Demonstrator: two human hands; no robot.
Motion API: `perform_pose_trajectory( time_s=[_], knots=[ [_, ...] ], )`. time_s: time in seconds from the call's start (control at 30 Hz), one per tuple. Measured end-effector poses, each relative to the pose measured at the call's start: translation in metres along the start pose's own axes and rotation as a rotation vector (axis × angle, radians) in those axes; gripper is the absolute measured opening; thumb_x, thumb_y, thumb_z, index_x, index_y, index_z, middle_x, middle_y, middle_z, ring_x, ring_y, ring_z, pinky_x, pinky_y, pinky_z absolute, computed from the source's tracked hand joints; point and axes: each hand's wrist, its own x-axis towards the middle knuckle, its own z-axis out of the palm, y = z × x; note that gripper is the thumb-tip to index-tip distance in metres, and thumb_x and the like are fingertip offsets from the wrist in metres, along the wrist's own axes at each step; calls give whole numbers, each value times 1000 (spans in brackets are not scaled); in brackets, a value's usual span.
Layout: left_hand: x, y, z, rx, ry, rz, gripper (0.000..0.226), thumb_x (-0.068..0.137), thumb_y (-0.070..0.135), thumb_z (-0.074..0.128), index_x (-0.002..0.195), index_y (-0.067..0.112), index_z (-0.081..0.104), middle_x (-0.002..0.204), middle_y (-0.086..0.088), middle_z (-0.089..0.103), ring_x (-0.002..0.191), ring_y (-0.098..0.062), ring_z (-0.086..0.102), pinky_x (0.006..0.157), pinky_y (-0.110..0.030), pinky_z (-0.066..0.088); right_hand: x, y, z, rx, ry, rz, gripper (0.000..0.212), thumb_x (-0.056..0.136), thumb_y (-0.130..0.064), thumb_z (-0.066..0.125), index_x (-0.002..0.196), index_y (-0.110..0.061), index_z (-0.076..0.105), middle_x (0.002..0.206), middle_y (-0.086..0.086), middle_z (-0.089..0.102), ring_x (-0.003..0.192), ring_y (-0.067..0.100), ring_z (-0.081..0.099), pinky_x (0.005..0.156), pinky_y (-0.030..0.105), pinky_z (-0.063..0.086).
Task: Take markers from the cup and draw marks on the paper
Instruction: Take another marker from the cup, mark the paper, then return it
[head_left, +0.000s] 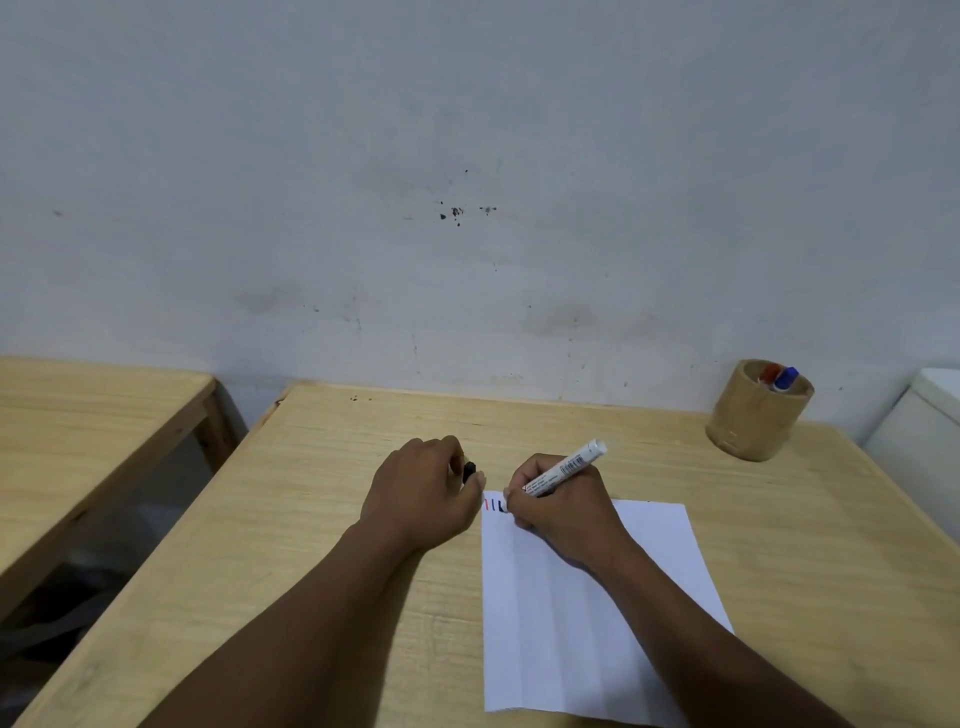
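Two hands work side by side near the far left corner of the paper (597, 613), and we see both forearms reaching in from the near edge of the bench (322, 519). Our right hand (561, 509) grips a white marker (569, 466) in a writing hold, the barrel slanting up and away to the right past the knuckles, its tip hidden under the fingers where it meets the sheet. Just left of that hand, between it and the other, short upright marks (494, 505) show on the paper: a red one farthest left, then darker ones, the last partly covered by the fingers. Our left hand (421, 493) rests on the wood just beside the paper's left edge, curled around a small black cap (469, 472) that peeks out between thumb and fingers on the side facing the right hand. The paper lies flat with faint vertical fold lines, running from under the right hand back toward us beneath the right forearm. Well beyond the right hand, far off to its right by the wall (467, 156), stands the wooden cup (756, 415), holding a red marker (769, 373) and a blue marker (785, 378) whose capped ends lean side by side inside it. Left of the left hand, across a gap, we see a second bench (93, 415).
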Motion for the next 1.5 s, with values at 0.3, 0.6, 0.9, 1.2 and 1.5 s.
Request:
perform_pose_trajectory(
  time_s=[0.3,0.6,0.9,1.2,1.5],
  knots=[
    [-1,3,-4,-57,-24,-73,24,87,48,54,81,27,64,62,12,63,70,-10,61,59,-29,43,8,-26,-17,385,252,165,10,88,-14,73,80,-10,67,60,7,62,45,14,48,42,22,32],
    [41,66,-41,-978,-89,-389,19,92,38,71,89,21,80,84,3,75,66,-14,60,63,-26,44,12,-79,-65,708,183,215,16,94,-26,64,94,-10,70,75,11,72,54,16,66,50,24,43],
    [56,131,-22,-1225,-218,-434,33,90,43,71,107,16,79,86,4,72,71,-18,60,69,-31,42,-1,-87,-89,797,252,168,16,93,-21,57,96,-8,65,67,12,73,51,18,65,45,25,44],
    [60,159,-7,-1165,-211,-326,19,92,36,71,88,17,75,83,2,72,72,-14,63,68,-30,46,0,-74,-100,801,265,108,20,97,-23,61,94,-4,66,69,12,75,53,17,68,48,26,47],
    [88,176,-18,-998,17,-169,25,97,29,66,92,5,66,92,-9,74,75,-17,77,68,-36,59,3,-76,-117,647,453,215,27,97,-38,64,102,-11,60,75,12,65,52,18,57,47,27,38]
  ],
)
